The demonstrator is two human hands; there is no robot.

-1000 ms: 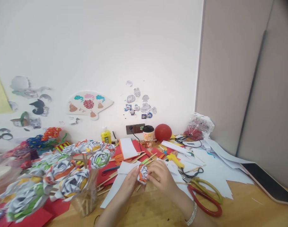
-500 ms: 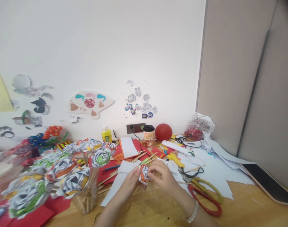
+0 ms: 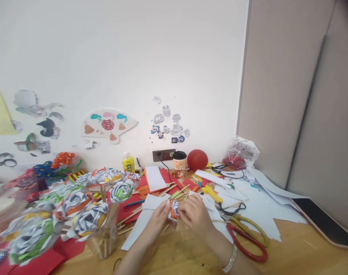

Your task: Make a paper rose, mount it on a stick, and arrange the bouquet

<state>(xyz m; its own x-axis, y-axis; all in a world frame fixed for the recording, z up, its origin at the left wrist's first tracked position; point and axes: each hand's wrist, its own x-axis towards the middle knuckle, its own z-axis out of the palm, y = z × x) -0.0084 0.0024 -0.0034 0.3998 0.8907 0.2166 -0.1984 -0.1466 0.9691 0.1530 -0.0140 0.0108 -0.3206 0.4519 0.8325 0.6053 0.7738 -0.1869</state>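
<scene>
A small rolled paper flower, white and grey with orange edges, is held between both hands above the wooden table. My left hand pinches it from the left. My right hand, with a silver bracelet at the wrist, closes its fingers on the flower from the right. White paper sheets and thin wooden sticks lie just behind and under the hands.
A clear cup of finished paper flowers on sticks stands at the left. Red and yellow scissors lie right of my hands. Behind them are a yellow glue gun, a coffee cup, a red ball and a yellow bottle. A dark tablet lies at far right.
My hands have kept turning and pressing the paper flower in place. My right fingers now cover more of it. The view shifted only slightly.
</scene>
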